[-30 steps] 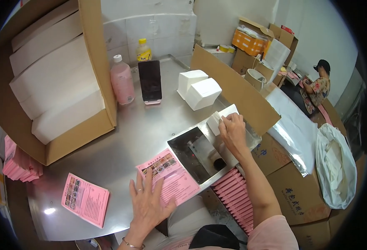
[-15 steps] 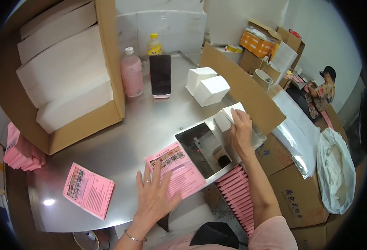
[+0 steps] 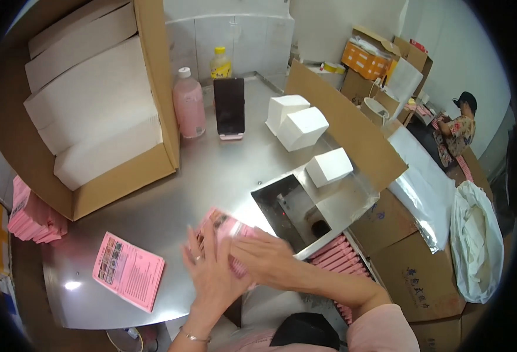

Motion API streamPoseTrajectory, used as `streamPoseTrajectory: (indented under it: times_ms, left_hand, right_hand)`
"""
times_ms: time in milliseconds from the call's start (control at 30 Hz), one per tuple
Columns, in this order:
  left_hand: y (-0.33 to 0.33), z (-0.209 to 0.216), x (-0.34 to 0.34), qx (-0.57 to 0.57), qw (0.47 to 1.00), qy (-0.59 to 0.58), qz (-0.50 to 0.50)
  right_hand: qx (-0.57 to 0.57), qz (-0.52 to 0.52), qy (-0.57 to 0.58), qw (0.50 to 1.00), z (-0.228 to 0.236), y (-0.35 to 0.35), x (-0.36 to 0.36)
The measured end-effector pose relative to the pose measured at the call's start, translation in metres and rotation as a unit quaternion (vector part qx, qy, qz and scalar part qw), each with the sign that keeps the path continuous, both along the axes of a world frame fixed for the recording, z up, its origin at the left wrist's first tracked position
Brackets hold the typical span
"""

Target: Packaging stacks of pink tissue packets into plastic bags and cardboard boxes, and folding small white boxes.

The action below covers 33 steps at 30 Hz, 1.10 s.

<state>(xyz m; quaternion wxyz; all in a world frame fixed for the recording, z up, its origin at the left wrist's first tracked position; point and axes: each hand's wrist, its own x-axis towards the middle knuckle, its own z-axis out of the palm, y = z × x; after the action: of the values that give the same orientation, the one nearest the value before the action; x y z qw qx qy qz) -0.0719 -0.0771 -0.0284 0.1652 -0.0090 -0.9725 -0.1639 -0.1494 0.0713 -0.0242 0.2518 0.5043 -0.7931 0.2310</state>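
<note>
A stack of pink printed packets point(image 3: 218, 218) lies at the near side of the metal table, beside a rectangular opening. My left hand point(image 3: 216, 276) rests over its left part, fingers stretched and apart, slightly smeared by motion. My right hand point(image 3: 267, 258) crosses in from the right and lies over the stack's lower part, against my left hand. Its fingertips are blurred and partly hidden, so their grip does not show. Another pink printed stack point(image 3: 128, 271) lies to the left. Beyond the opening point(image 3: 290, 211) sits a white block of folded tissues point(image 3: 330, 166).
Two more white tissue blocks point(image 3: 299, 126) stand farther back, by an upright cardboard flap point(image 3: 346, 120). A carton of white stacks point(image 3: 123, 182), a pink bottle point(image 3: 188, 105) and a phone point(image 3: 229, 108) stand left of them. Pink packets point(image 3: 340, 258) fill a space below the table's right edge. A co-worker point(image 3: 459, 132) sits far right.
My right hand has left the white tissue block and come to the pink stack beside my left hand. One white block now stands where it was reaching. The pink stack has shifted left and turned.
</note>
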Motion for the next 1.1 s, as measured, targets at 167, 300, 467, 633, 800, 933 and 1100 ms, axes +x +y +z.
streamPoseTrajectory:
  times_ms: [167, 300, 467, 633, 800, 933, 1100]
  left_hand:
    - [0.003, -0.002, 0.005, -0.065, 0.996, 0.049, 0.02]
    - [0.012, 0.01, 0.002, 0.001, 0.996, -0.081, 0.023]
    - [-0.002, 0.014, 0.0, -0.095, 0.995, 0.026, -0.016]
    - [0.0, 0.006, 0.001, -0.064, 0.998, -0.018, -0.005]
    - [0.004, -0.005, 0.002, -0.103, 0.991, 0.059, -0.061]
    - [0.005, 0.009, 0.0, -0.037, 0.997, 0.031, -0.057]
    - [0.002, 0.005, -0.003, -0.022, 0.998, -0.004, -0.054]
  right_hand:
    - [0.005, -0.422, 0.109, 0.9, 0.027, 0.099, -0.09]
    - [0.034, -0.402, 0.077, 0.912, 0.001, 0.13, -0.112]
    - [0.001, -0.408, 0.021, 0.913, 0.003, 0.128, -0.118]
    - [-0.067, -0.368, 0.037, 0.927, -0.005, 0.139, -0.116]
    - [-0.014, -0.375, 0.052, 0.925, 0.007, 0.128, -0.113]
    - [-0.026, -0.382, 0.054, 0.922, 0.001, 0.134, -0.118]
    - [-0.025, -0.386, 0.058, 0.92, -0.002, 0.132, -0.118]
